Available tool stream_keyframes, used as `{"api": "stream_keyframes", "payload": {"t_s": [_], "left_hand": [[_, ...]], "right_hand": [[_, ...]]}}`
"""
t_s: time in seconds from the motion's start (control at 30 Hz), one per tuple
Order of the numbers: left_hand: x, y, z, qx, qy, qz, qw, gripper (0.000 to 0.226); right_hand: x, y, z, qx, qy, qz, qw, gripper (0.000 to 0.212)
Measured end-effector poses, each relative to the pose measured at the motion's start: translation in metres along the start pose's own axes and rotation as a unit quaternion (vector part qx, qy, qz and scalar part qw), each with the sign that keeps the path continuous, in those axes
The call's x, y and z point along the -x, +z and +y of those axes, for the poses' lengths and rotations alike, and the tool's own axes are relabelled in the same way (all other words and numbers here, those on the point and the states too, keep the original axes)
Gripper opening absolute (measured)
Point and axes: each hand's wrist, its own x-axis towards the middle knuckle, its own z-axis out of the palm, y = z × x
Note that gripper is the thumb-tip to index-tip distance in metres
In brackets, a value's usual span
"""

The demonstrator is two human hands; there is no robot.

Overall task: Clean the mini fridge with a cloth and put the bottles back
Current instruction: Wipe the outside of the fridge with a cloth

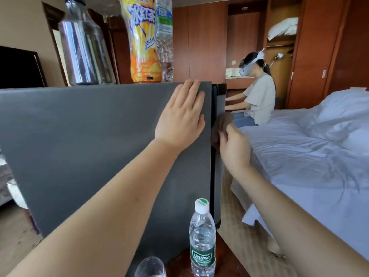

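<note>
The mini fridge [89, 146] stood with its grey side panel facing the camera. The left hand [181, 114] lay flat against that panel near its upper front corner, fingers straight and close together, holding nothing. The right hand [233, 148] was at the fridge's front edge, fingers curled and clamped on a brown cloth [220, 124], which lay against the dark door edge.

Three bottles stood on top of the fridge: a clear bottle [83, 47], a yellow iced-tea bottle [143, 43] and, just beside it, a small water bottle [164, 37]. A green-labelled water bottle [202, 240] stood upright on a wooden surface just beside the fridge's lower front corner. The rounded top of a clear container [150, 266] showed near it at the bottom edge.

A bed [309, 156] with white linen stood to the right. A second person [259, 96] wearing a headset sat on it.
</note>
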Motion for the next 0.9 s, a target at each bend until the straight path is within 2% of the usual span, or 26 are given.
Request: {"api": "stream_keyframes", "payload": {"t_s": [0.07, 0.13, 0.2, 0.3, 0.43, 0.53, 0.63, 0.77, 0.9], "left_hand": [[-0.004, -0.010, 0.001, 0.071, -0.016, -0.009, 0.997, 0.046], [-0.008, -0.025, 0.000, 0.163, -0.044, -0.035, 0.985, 0.040], [-0.010, -0.044, -0.013, 0.201, -0.054, -0.038, 0.977, 0.033], [-0.009, -0.078, -0.050, 0.149, -0.056, 0.002, 0.987, 0.029], [0.003, -0.104, -0.092, 0.099, -0.104, -0.036, 0.989, 0.030], [0.024, -0.109, -0.105, 0.081, -0.156, -0.017, 0.984, 0.026], [0.036, -0.103, -0.104, 0.041, -0.157, -0.001, 0.987, 0.026], [0.038, -0.107, -0.093, 0.049, -0.188, -0.032, 0.980, 0.028], [0.032, -0.120, -0.094, 0.082, -0.208, -0.122, 0.967, 0.033]], "right_hand": [[-0.030, -0.012, -0.017, -0.031, -0.008, 0.030, 0.999, 0.010], [-0.046, -0.021, -0.031, -0.054, -0.025, 0.024, 0.998, 0.031], [-0.053, -0.029, -0.046, -0.079, -0.063, 0.001, 0.995, 0.046], [-0.069, -0.036, -0.066, -0.079, -0.116, -0.008, 0.990, 0.044], [-0.079, -0.033, -0.090, -0.099, -0.141, 0.003, 0.985, 0.032], [-0.067, -0.013, -0.102, -0.118, -0.146, 0.032, 0.982, 0.035], [-0.070, -0.003, -0.108, -0.108, -0.165, 0.047, 0.979, 0.037], [-0.082, -0.019, -0.114, -0.081, -0.214, -0.021, 0.973, 0.033], [-0.089, -0.038, -0.124, -0.080, -0.199, -0.100, 0.972, 0.026]]}}
